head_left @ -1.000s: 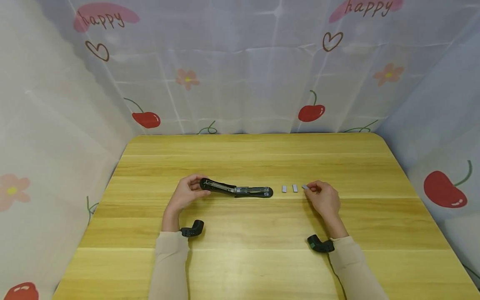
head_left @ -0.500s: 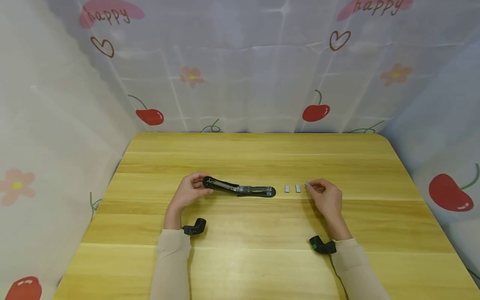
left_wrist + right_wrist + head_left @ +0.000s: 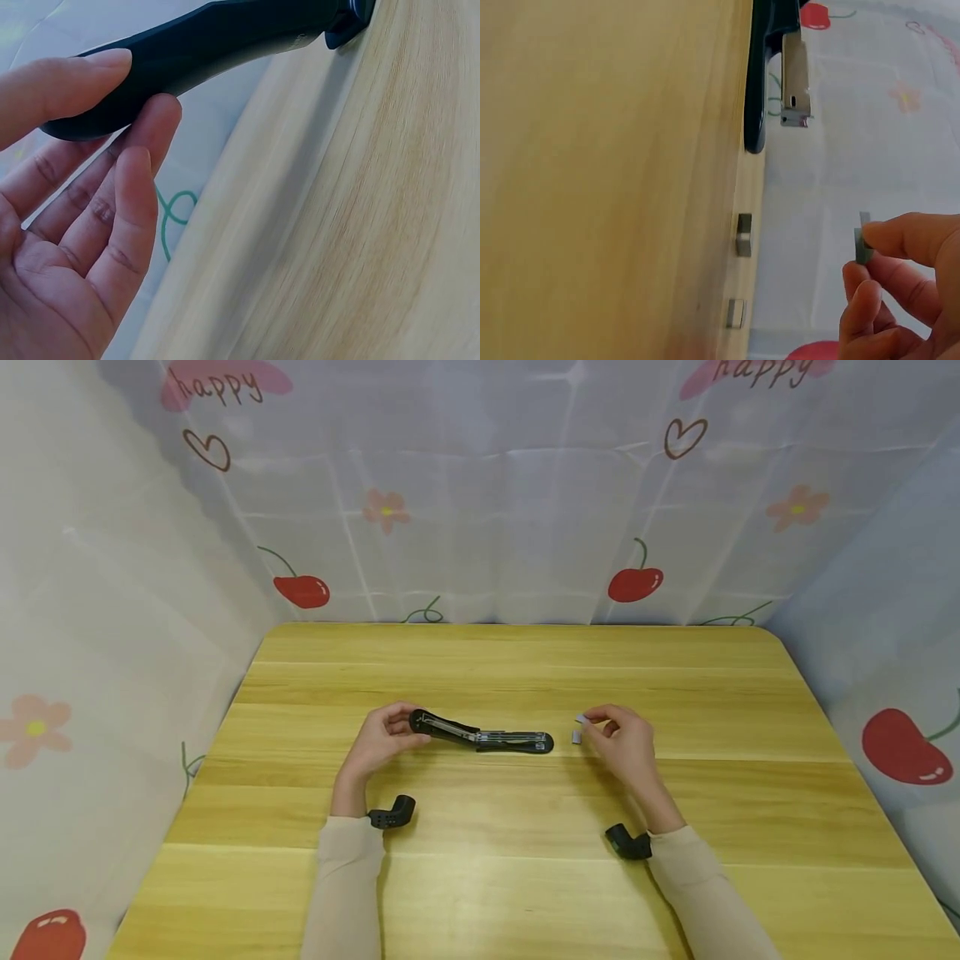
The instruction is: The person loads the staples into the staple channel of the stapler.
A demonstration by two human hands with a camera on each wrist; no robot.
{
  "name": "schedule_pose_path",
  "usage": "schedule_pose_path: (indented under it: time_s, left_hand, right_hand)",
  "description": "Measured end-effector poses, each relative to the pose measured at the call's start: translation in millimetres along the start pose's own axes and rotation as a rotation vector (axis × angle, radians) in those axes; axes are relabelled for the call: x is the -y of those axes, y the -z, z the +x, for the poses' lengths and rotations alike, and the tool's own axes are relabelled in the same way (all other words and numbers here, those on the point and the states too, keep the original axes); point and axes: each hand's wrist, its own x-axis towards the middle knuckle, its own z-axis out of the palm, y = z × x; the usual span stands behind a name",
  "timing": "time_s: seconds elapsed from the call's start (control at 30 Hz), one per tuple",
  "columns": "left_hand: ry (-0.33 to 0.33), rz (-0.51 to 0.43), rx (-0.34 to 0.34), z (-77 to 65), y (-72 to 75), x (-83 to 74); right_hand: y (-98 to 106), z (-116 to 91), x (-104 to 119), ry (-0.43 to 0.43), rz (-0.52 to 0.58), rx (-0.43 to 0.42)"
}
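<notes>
A black stapler lies unfolded on the table, its metal magazine showing. My left hand holds the end of its raised left arm; the left wrist view shows the thumb on top of the black stapler body and fingertips beneath. My right hand pinches a small grey staple strip between thumb and finger, above the table near the stapler's right end. Two more strips lie on the wood: a nearer staple strip and a farther staple strip. In the head view the right hand hides one of them.
The wooden table ends at a back edge against a white curtain printed with cherries and flowers. Each wrist wears a black camera, a left one and a right one.
My right hand has lifted the rightmost staple strip and carried it left, over the other strips toward the stapler. My left hand keeps its hold on the stapler.
</notes>
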Motion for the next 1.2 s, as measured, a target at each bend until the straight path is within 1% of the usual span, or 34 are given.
schedule_pose_path:
  time_s: [0.13, 0.37, 0.53, 0.87, 1.03, 1.2]
  left_hand:
    - [-0.006, -0.012, 0.000, 0.2, -0.1, -0.8]
    - [0.008, -0.030, 0.000, 1.1, -0.9, -0.7]
    - [0.003, -0.038, 0.002, 2.5, -1.2, -0.2]
    - [0.007, -0.053, -0.002, 3.0, -2.5, -0.5]
    - [0.008, -0.054, -0.009, 3.6, -3.4, -0.4]
    - [-0.010, -0.065, -0.010, 3.0, -3.8, -1.8]
  right_hand:
    - [-9, 4, 9, 0.053, 0.005, 0.020]
    - [-26, 10, 27, 0.102, 0.015, 0.082]
    - [-40, 13, 39, 0.125, -0.003, 0.144]
    - [-66, 11, 57, 0.221, -0.060, 0.257]
    - [-73, 12, 62, 0.208, -0.091, 0.305]
    - [-78, 14, 64, 0.195, -0.104, 0.349]
